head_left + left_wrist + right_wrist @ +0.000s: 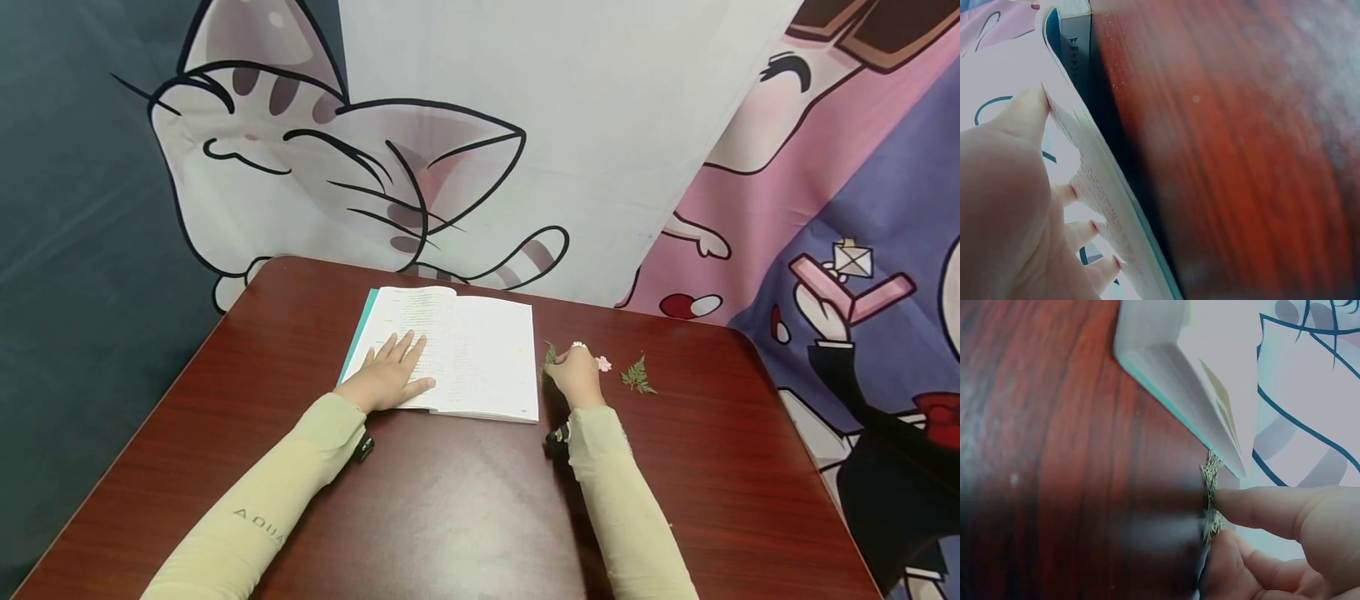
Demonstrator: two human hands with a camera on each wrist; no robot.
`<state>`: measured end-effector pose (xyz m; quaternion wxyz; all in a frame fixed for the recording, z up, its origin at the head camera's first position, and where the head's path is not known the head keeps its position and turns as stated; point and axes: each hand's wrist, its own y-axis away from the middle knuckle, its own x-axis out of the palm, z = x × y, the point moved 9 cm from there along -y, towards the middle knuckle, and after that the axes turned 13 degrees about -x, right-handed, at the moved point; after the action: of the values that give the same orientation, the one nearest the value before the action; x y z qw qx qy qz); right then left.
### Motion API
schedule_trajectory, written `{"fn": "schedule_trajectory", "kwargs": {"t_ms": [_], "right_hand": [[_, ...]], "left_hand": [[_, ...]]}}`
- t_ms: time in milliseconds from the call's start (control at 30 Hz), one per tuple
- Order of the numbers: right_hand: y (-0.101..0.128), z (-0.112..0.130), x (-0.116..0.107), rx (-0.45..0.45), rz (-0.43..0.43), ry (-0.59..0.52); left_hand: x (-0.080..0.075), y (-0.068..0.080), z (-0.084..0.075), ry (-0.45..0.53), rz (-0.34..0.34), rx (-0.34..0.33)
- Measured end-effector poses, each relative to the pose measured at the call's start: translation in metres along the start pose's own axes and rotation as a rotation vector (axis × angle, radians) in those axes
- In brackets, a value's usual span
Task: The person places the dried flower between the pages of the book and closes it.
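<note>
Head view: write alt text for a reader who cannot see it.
A person's left hand lies flat on an open book on a dark red table, while the right hand pinches a green fern sprig beside the book. A pink flower and another fern leaf lie just right of that hand.

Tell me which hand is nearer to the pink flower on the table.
Right. The right hand lies just beside the pink flower, pinching a green fern sprig. The left hand rests flat on the open book, on the far side of it.

Pink flower, 2nd fern sprig, cartoon backdrop
</note>
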<state>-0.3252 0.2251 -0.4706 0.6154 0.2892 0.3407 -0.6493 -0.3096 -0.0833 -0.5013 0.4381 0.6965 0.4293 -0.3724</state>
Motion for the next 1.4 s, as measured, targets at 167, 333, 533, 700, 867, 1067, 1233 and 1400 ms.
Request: {"fn": "schedule_trajectory", "kwargs": {"t_ms": [167, 333, 533, 700, 867, 1067, 1233, 1400], "right_hand": [[-0.001, 0.002, 0.005, 0.033, 0.094, 0.004], [-0.003, 0.0, 0.009, 0.051, 0.144, -0.006], [-0.003, -0.001, 0.007, 0.022, 0.117, -0.029], [0.002, 0.002, 0.001, 0.008, 0.052, -0.083], [0.004, 0.006, -0.008, -0.031, -0.031, -0.134], [0.007, 0.006, -0.014, -0.038, -0.123, -0.239], [0.01, 0.003, -0.015, 0.001, -0.153, -0.33], [0.011, 0.003, -0.011, 0.019, -0.148, -0.419]], "left_hand": [[-0.003, 0.003, -0.002, -0.001, 0.009, -0.008], [-0.006, 0.005, -0.004, -0.003, 0.003, -0.007], [-0.007, 0.006, -0.005, -0.008, -0.007, -0.005], [-0.008, 0.006, -0.006, -0.007, -0.003, -0.007], [-0.008, 0.008, -0.007, -0.003, -0.002, -0.01], [-0.008, 0.008, -0.007, -0.01, 0.002, -0.011], [-0.008, 0.007, -0.007, -0.018, -0.005, -0.008], [-0.007, 0.007, -0.007, -0.007, -0.001, -0.008]]}}
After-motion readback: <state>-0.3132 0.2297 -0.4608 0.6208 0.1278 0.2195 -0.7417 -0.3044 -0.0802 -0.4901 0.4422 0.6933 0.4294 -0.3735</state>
